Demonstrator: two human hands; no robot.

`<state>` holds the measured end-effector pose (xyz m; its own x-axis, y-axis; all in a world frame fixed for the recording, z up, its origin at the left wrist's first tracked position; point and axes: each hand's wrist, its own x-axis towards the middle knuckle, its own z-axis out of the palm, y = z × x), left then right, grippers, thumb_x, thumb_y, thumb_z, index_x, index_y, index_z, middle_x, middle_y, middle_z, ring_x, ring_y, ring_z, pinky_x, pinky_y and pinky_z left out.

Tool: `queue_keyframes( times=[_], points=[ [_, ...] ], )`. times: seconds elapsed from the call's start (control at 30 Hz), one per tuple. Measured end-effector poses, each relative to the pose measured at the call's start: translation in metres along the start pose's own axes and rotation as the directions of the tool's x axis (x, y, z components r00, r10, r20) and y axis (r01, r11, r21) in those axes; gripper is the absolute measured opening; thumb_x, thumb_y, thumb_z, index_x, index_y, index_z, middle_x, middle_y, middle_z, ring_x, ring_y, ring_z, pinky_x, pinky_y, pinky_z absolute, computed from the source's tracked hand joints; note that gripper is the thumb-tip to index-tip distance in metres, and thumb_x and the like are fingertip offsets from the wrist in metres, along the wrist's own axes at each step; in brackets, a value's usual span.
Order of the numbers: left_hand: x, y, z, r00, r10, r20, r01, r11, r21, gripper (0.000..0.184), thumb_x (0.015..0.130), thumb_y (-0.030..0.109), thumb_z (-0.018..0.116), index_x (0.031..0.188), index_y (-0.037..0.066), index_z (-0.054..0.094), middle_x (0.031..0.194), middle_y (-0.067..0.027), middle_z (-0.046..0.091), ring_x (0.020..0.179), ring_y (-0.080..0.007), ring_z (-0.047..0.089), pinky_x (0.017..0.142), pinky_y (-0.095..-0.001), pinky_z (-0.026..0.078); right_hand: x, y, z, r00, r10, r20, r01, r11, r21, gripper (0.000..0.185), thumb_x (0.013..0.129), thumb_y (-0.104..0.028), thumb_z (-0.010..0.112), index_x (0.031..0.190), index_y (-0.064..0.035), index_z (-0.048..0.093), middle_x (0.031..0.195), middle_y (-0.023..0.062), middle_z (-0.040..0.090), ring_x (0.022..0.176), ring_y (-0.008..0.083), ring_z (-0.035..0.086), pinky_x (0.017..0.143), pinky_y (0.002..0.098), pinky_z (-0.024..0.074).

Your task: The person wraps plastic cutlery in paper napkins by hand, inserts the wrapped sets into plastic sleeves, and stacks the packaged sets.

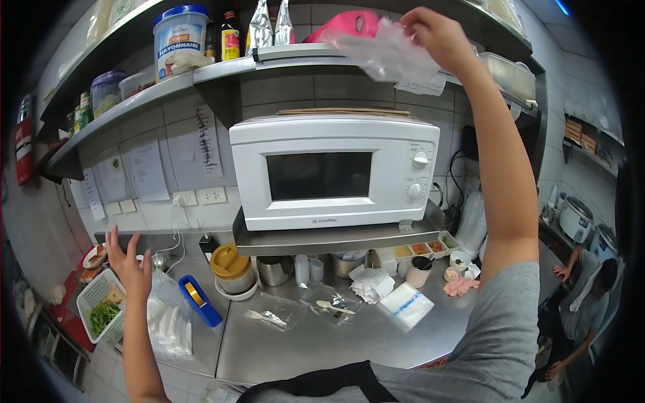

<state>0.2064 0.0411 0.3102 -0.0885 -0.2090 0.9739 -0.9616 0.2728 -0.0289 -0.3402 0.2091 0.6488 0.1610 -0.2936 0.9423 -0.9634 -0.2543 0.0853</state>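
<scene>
My right hand [437, 37] is raised to the upper shelf, its fingers pinched on a clear plastic bag [396, 57] that hangs over the shelf edge and looks blurred. Just left of it on the shelf lies a bright pink plastic bag [342, 27], partly covered by the clear one. My left hand [127, 262] is held up at the left with fingers spread and nothing in it. Behind and below it is a white basket [86, 302] with leafy greens [104, 314]. A stack of clear plastic bags [168, 322] lies to its right.
A white microwave [336, 134] stands on a metal ledge under the shelf. On the steel counter [269, 352] are a blue tape dispenser [200, 301], a gold-lidded jar [232, 269], wrapped plastic cutlery [332, 307] and napkins [371, 285]. Another person [584, 295] is at the far right.
</scene>
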Motion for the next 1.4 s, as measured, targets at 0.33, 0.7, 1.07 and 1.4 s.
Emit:
queue_keyframes(
  times=[0.33, 0.7, 1.07, 1.4],
  points=[
    [0.072, 0.142, -0.081, 0.942, 0.322, -0.095, -0.334, 0.926, -0.174, 0.042, 0.075, 0.016, 0.068, 0.116, 0.014, 0.060, 0.146, -0.0140, 0.028, 0.138, -0.0374, 0.019, 0.110, -0.0494, 0.020, 0.022, 0.039, 0.015, 0.999, 0.014, -0.036, -0.021, 0.980, -0.200, 0.039, 0.077, -0.024, 0.068, 0.114, -0.0131, 0.063, 0.107, 0.0132, 0.064, 0.099, 0.0272, 0.059, 0.088, 0.0332, 0.0458],
    [0.251, 0.335, -0.072, 0.758, 0.564, -0.328, -0.650, 0.692, -0.314, 0.049, 0.076, 0.011, 0.068, 0.123, 0.014, 0.054, 0.142, -0.0031, 0.038, 0.111, -0.0271, 0.054, 0.090, -0.0367, 0.047, 0.032, 0.061, 0.016, 0.919, 0.004, 0.393, -0.260, 0.756, 0.600, 0.022, 0.081, -0.015, 0.060, 0.098, -0.0019, 0.068, 0.095, 0.0079, 0.066, 0.084, 0.0172, 0.060, 0.078, 0.0288, 0.0477],
    [0.307, 0.398, -0.029, 0.851, 0.522, -0.050, -0.524, 0.842, -0.129, 0.048, 0.078, 0.015, 0.068, 0.122, 0.004, 0.053, 0.130, 0.0008, 0.049, 0.106, -0.0263, 0.057, 0.082, -0.0373, 0.051, 0.049, 0.080, 0.045, 0.915, -0.339, -0.217, 0.259, 0.908, -0.328, 0.019, 0.078, -0.004, 0.054, 0.091, 0.0008, 0.067, 0.086, 0.0180, 0.067, 0.086, 0.0336, 0.063, 0.077, 0.0381, 0.0492],
    [0.315, 0.382, -0.019, 0.868, 0.489, -0.090, -0.486, 0.872, 0.055, 0.057, 0.082, 0.024, 0.064, 0.131, 0.002, 0.044, 0.140, -0.0010, 0.040, 0.105, -0.0227, 0.057, 0.081, -0.0375, 0.051, 0.068, 0.061, 0.067, 0.954, -0.241, -0.177, 0.196, 0.951, -0.240, 0.018, 0.077, -0.020, 0.061, 0.090, -0.0099, 0.070, 0.088, 0.0184, 0.067, 0.088, 0.0348, 0.064, 0.078, 0.0425, 0.0503]
  ],
)
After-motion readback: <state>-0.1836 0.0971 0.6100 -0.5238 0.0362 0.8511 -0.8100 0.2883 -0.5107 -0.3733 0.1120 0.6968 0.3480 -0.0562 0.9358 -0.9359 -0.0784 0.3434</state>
